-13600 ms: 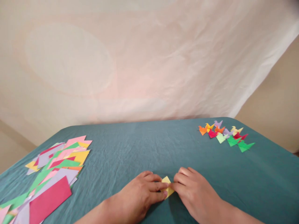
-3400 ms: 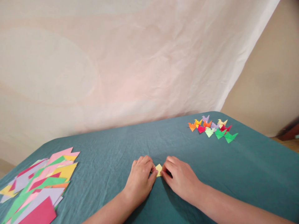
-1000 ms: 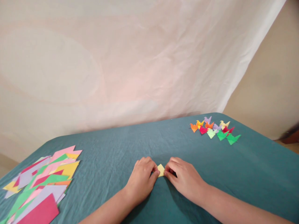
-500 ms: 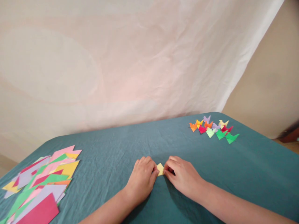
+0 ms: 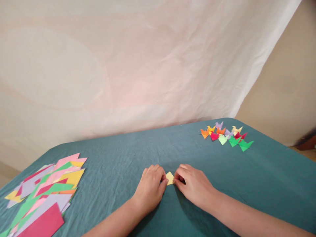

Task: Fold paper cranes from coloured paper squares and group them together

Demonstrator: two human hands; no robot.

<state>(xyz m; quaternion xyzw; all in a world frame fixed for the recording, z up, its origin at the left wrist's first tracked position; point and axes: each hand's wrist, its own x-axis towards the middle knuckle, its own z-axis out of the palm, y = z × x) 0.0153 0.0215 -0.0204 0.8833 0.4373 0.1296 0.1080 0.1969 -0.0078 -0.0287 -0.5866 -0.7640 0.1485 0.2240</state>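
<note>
A small folded piece of yellow paper (image 5: 170, 177) lies on the teal tablecloth (image 5: 123, 158) near the front middle. My left hand (image 5: 151, 189) pinches its left side with curled fingers. My right hand (image 5: 192, 186) pinches its right side the same way. Only a small yellow corner shows between the fingertips; the rest is hidden under them.
A loose pile of coloured paper sheets (image 5: 44, 191) lies at the front left. Several small folded paper birds (image 5: 225, 135) in mixed colours sit at the back right near the table edge. A wrinkled pale cloth (image 5: 138, 65) hangs behind the table.
Both hands have stayed pinched on the yellow paper with only tiny shifts. Compared with the oldest frame the paper is folded smaller.
</note>
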